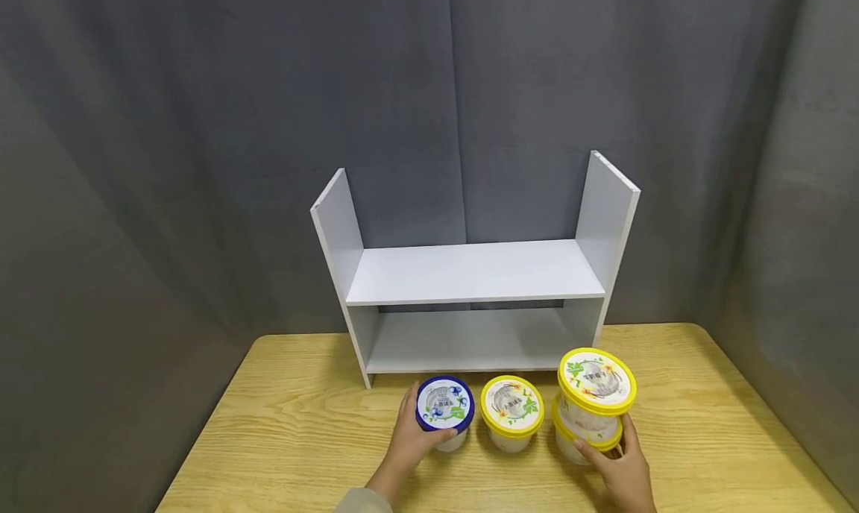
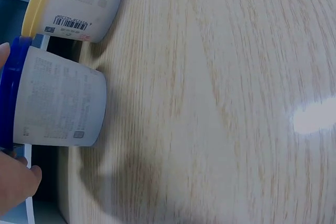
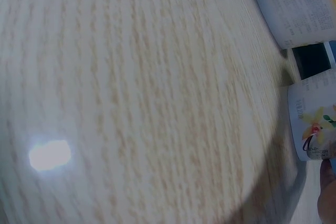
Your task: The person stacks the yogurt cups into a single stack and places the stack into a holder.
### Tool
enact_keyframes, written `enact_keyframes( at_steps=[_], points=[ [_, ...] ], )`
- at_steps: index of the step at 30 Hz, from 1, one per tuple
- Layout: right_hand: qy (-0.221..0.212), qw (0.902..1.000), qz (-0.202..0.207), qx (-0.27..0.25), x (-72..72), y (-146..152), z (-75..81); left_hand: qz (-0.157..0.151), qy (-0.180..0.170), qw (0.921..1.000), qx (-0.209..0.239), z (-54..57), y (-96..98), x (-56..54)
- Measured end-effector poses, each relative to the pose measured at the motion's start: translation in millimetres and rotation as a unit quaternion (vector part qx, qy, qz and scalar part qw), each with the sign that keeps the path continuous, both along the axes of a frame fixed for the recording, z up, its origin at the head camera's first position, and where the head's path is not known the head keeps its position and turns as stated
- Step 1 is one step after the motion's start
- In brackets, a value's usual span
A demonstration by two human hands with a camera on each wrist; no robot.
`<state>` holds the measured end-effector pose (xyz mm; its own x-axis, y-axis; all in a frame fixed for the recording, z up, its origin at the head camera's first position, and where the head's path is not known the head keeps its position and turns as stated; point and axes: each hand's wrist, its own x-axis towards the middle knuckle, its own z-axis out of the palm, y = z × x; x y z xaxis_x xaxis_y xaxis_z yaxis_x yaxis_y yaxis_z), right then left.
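My left hand [image 1: 411, 440] grips the blue-lidded tub [image 1: 446, 408] by its lid, thumb on the near side and fingers on the far side. That tub [image 2: 60, 98] stands upright on the wooden table. To its right is a yellow-lidded tub [image 1: 511, 408], with neither hand on it. Further right, one yellow-lidded tub [image 1: 597, 382] sits atop another yellow-lidded tub [image 1: 569, 447]. Around the stack near the lower lid, my right hand [image 1: 620, 464] grips with thumb in front and fingers at the right. In the right wrist view, the thumb lies against a tub [image 3: 315, 119] with a flower print.
Behind the tubs stands a white two-tier shelf [image 1: 476, 271] with tall side panels. The wooden table [image 1: 282, 416] extends to both sides of it. Grey curtains [image 1: 201, 162] enclose the back and sides.
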<state>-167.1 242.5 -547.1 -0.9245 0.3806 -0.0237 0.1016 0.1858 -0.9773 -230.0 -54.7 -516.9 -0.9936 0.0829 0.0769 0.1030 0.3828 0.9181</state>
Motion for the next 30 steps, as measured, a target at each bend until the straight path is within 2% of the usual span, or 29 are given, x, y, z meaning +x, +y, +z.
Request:
enact_keyframes(
  at_steps=[8,18,23,30],
  points=[
    [0.002,1.0000,0.001,-0.003,-0.4,0.2,0.7,0.001,0.001,1.0000,0.009,-4.9,3.0,-1.4],
    [0.006,1.0000,-0.001,-0.005,0.9,-1.4,-1.3,0.022,-0.009,0.9997,0.006,-5.4,6.0,2.7],
    [0.008,0.9999,-0.009,0.000,0.8,-2.4,-1.6,0.025,-0.005,0.9997,0.002,-7.3,5.1,1.7],
    [0.012,0.9997,-0.016,0.011,-1.0,-1.7,-3.1,0.032,0.006,0.9992,0.023,-8.0,4.5,0.1]
  ],
)
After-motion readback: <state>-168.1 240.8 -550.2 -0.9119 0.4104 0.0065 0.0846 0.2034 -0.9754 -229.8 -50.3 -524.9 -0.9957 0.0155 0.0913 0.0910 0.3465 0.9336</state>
